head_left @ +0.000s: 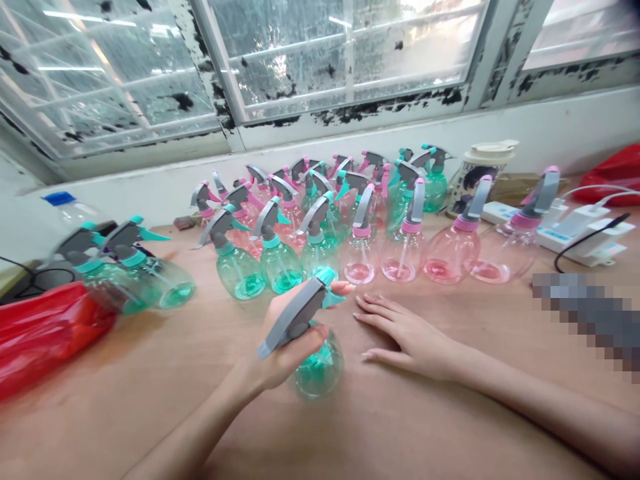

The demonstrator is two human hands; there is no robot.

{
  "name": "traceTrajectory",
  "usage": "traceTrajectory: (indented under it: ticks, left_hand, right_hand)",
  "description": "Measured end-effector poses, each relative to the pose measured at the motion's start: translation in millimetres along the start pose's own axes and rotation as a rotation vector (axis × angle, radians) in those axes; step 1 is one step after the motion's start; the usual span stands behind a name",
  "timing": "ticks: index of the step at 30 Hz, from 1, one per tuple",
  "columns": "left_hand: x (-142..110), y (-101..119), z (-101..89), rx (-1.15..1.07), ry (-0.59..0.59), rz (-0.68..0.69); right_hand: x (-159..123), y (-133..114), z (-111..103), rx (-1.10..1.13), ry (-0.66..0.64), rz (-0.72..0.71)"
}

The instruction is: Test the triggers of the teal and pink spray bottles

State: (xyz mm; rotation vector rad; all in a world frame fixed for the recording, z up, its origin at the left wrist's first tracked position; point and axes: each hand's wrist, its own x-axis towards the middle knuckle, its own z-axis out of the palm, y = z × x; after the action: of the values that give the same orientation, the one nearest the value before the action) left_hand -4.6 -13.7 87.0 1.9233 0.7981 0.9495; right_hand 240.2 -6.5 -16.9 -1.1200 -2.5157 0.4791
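Observation:
My left hand (287,347) is wrapped around the neck of a green spray bottle (320,370) with a grey and teal trigger head. The bottle is in front of me at the middle of the table, its trigger pointing right. My right hand (407,337) lies palm down on the wood to the right of it, fingers stretched out and apart, holding nothing. Just behind both hands stands a front row of spray bottles, green ones (283,270) on the left and pink ones (453,253) on the right.
Behind the front row crowd several more pink and green spray bottles. Two green bottles (173,280) stand at the left by a red plastic bag (50,333). To the right are a patterned cup (475,173), a power strip with chargers (580,233) and a blurred-out object (590,313).

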Motion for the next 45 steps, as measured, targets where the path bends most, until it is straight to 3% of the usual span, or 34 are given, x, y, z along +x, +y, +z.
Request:
traceTrajectory:
  ticks: [11, 18, 23, 30, 45]
  left_hand:
    - [-5.0, 0.8, 0.4, -0.071, 0.007, -0.114]
    - [-5.1, 2.7, -1.8, 0.034, 0.008, -0.102]
    - [-7.9, -4.1, -5.7, 0.184, 0.078, -0.019]
    - [0.9, 0.6, 0.2, 0.041, 0.028, -0.038]
    - [3.5, 8.8, 4.8, 0.077, 0.045, -0.041]
  right_hand:
    - [-1.7, 1.2, 1.0, -0.007, 0.008, -0.001]
    - [-0.8, 0.2, 0.6, -0.006, 0.010, -0.002]
    - [-1.4, 0.5, 0.9, 0.013, 0.012, -0.002]
    - [-1.8, 1.4, 1.1, 0.014, 0.016, -0.005]
    - [-2.7, 3.8, 3.7, 0.037, 0.041, -0.022]
